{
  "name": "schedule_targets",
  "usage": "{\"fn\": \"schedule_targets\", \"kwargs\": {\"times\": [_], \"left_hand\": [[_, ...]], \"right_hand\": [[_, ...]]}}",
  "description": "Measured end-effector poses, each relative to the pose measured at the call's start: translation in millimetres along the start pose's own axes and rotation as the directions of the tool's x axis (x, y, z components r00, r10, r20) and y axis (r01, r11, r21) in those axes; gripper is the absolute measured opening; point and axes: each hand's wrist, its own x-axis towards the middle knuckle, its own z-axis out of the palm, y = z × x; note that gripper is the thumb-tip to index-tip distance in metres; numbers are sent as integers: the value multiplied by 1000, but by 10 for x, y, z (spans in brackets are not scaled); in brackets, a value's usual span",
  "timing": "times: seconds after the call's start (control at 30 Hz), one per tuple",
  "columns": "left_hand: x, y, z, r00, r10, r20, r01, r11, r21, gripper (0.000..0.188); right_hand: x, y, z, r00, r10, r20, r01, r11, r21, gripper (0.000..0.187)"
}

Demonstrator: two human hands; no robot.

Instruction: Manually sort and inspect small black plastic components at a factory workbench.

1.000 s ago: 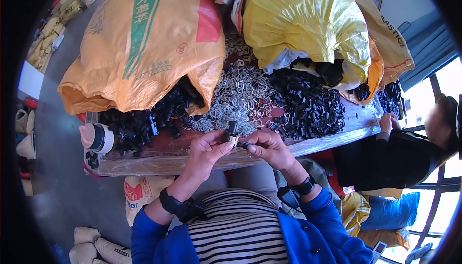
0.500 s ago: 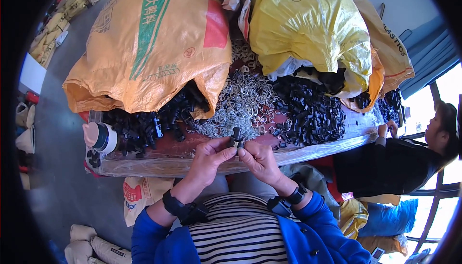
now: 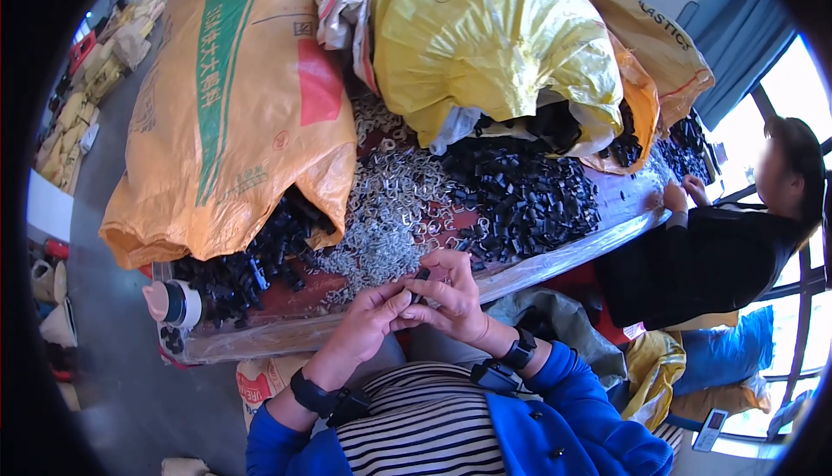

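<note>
Close to the table's front edge, my left hand [image 3: 371,320] pinches a small black plastic part [image 3: 421,278] between thumb and fingers. My right hand [image 3: 452,301] meets it from the other side, its fingers closed around the same part. Much of the piece is hidden by my fingertips. Just beyond my hands lies a heap of small silvery metal clips [image 3: 386,224]. To its right is a pile of black plastic pieces [image 3: 529,198], and to its left are longer black plastic parts [image 3: 251,277].
An orange woven sack [image 3: 251,129] and a yellow sack [image 3: 494,42] stand on the table. A cup with a pink lid [image 3: 169,303] sits at the table's left corner. On the right, another person [image 3: 693,259] works at the same table. Filled bags [image 3: 724,350] lie on the floor.
The view has turned, so the table now slants up to the right. My right hand has shifted its grip, its index finger now raised over the black part.
</note>
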Motion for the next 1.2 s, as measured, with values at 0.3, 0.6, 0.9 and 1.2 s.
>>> {"fn": "schedule_targets", "kwargs": {"times": [0.3, 0.6, 0.9, 1.2], "left_hand": [[224, 97, -127, 997, 68, 47, -73, 990, 122, 26], [336, 155, -170, 992, 121, -25, -117, 986, 120, 24], [216, 158, -232, 988, 125, -85, -122, 992, 36, 26], [78, 119, -139, 990, 133, -48, -132, 991, 16, 24]], "right_hand": [[481, 687, -704, 981, -55, -187, -44, 871, -490, 25], [1177, 2328, -1442, 723, 432, -539, -690, 417, -591, 47], [694, 1978, -1436, 847, 333, -415, -453, 859, -236, 37], [249, 691, -1315, 657, 693, -298, -209, 547, 811, 31]]}}
